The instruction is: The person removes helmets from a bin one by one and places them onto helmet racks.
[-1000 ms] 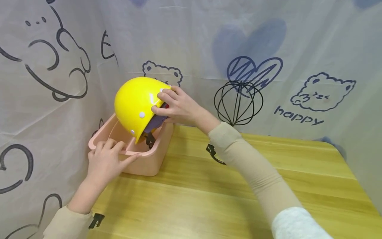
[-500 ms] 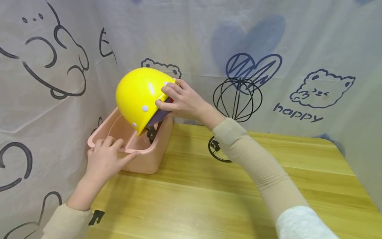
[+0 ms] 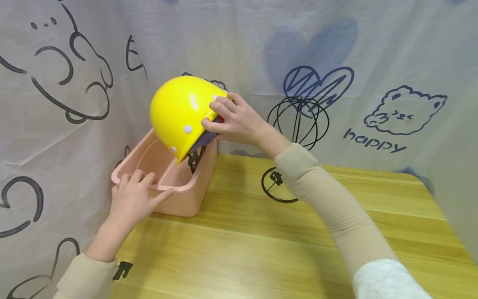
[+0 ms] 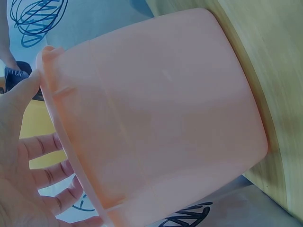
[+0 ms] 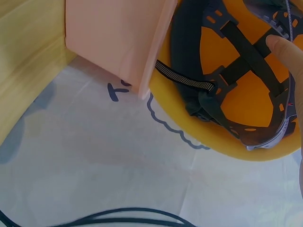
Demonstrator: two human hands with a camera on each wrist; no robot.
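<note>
A yellow helmet [image 3: 183, 112] tilts above a pink bin [image 3: 179, 203], its rim clamped in my right grip [image 3: 239, 120]. My left grip [image 3: 131, 197] curls over the bin's near edge; the bin sits on a wood-grained table [image 3: 261, 249], left of a black wire stand [image 3: 285, 202].

helmet [image 3: 181, 112]: one | pink bin [image 3: 179, 203]: one | wire stand [image 3: 297, 124]: one | table [image 3: 231, 253]: one | black clips [image 3: 122, 270]: seemingly two

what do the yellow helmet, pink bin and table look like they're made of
Helmet: likely hard plastic, glossy, with a sharp highlight.
Bin: probably moulded plastic, satin, with smooth rounded corners.
Table: wood or wood-look laminate, showing grain and a soft sheen.
</note>
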